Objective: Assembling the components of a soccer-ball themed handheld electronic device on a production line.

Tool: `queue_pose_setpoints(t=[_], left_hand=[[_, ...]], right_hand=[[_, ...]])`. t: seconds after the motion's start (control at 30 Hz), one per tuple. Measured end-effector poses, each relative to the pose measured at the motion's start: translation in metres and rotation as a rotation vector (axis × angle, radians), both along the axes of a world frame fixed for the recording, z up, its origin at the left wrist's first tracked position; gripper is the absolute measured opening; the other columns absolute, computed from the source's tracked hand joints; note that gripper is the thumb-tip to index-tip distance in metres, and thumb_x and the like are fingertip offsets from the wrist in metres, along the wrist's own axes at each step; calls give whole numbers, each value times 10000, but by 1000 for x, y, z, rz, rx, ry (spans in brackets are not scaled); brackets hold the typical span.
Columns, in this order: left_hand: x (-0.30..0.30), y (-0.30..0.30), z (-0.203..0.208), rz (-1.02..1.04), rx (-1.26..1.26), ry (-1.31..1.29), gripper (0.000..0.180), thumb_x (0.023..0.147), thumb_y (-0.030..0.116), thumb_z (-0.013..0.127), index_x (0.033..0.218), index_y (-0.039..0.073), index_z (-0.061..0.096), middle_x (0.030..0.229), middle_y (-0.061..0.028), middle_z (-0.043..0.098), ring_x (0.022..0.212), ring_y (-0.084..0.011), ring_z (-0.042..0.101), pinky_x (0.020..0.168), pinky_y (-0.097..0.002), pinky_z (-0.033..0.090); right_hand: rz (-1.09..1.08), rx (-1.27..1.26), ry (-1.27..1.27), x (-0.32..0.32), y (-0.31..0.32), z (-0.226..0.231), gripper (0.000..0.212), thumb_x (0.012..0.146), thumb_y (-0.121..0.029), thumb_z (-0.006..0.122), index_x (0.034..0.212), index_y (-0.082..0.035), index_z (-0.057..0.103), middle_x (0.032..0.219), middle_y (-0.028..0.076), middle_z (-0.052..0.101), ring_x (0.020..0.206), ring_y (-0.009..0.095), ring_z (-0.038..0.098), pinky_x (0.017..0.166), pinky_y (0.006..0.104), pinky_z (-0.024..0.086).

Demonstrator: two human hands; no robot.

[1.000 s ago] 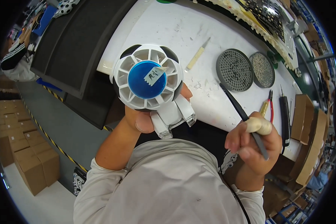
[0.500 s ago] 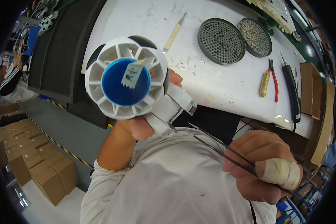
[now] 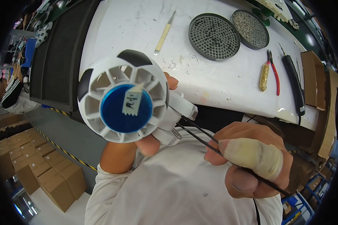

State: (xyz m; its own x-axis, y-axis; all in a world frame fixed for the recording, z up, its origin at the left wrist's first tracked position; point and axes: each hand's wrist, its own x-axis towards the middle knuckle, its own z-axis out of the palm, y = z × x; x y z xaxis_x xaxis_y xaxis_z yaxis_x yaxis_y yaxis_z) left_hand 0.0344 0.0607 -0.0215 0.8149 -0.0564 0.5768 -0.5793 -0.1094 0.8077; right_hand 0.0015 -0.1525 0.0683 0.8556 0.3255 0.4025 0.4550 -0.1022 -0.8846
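Observation:
My left hand (image 3: 148,145) grips a white, round, spoked housing (image 3: 118,120) with black panels on its side. A glossy blue disc (image 3: 144,114) fills its centre, with a piece of pale tape across it. To the right the housing extends into a white two-armed bracket (image 3: 182,107) with small metal parts at its ends. My right hand (image 3: 259,157), its thumb wrapped in cream tape, is closed on dark tweezers (image 3: 202,139). The tweezer tips reach the bracket between its two arms; whether they hold anything is hidden. Most of my left fingers are behind the housing.
On the white table lie a tape-handled craft knife (image 3: 163,35), a round dish of black parts (image 3: 214,36), a dish of small metal parts (image 3: 250,29), pliers (image 3: 275,77) and a black electric screwdriver (image 3: 293,82). Cartons (image 3: 56,183) stand at left; a person (image 3: 17,92) sits beyond.
The tweezers in my right hand have moved left and up, so their tips now reach the bracket. My left hand has lowered and tilted the housing slightly.

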Motion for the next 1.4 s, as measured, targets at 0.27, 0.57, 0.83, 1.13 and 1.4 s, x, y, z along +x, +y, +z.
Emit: queue_pose_setpoints(t=[0.27,0.57,0.83,1.13,1.4], left_hand=[[-5,-2,4,127,95,53,1237,578,996,122,942,-70,632,847,-143,632,789,-239,591,651,-317,473],[-2,5,0,240,243,85,1163,652,957,152,929,-64,635,844,-138,634,745,-230,596,632,-320,476],[51,23,-18,200,-14,-57,547,765,515,740,971,12,675,870,-75,696,749,-175,653,644,-288,515],[82,43,-10,405,302,96,618,836,599,611,746,-9,676,610,-81,636,595,-186,628,539,-301,470],[85,39,-7,398,334,57,611,841,599,608,753,-1,682,611,-94,635,576,-195,630,519,-306,466]], right_hand=[[-30,9,-78,4,15,4,345,915,-273,623,940,70,614,743,114,625,599,236,639,541,342,540],[110,54,-245,12,9,-17,155,863,-22,505,942,66,603,855,135,642,673,258,656,570,348,546],[-28,-55,-222,43,25,-53,185,955,-41,443,1046,66,564,819,141,668,735,207,676,658,298,542],[4,114,-17,92,52,-83,236,1010,-141,453,1055,68,554,808,125,666,770,185,675,750,298,531],[-55,169,-25,91,56,-99,254,1020,-169,434,1072,65,519,853,145,666,813,229,679,793,341,541]])
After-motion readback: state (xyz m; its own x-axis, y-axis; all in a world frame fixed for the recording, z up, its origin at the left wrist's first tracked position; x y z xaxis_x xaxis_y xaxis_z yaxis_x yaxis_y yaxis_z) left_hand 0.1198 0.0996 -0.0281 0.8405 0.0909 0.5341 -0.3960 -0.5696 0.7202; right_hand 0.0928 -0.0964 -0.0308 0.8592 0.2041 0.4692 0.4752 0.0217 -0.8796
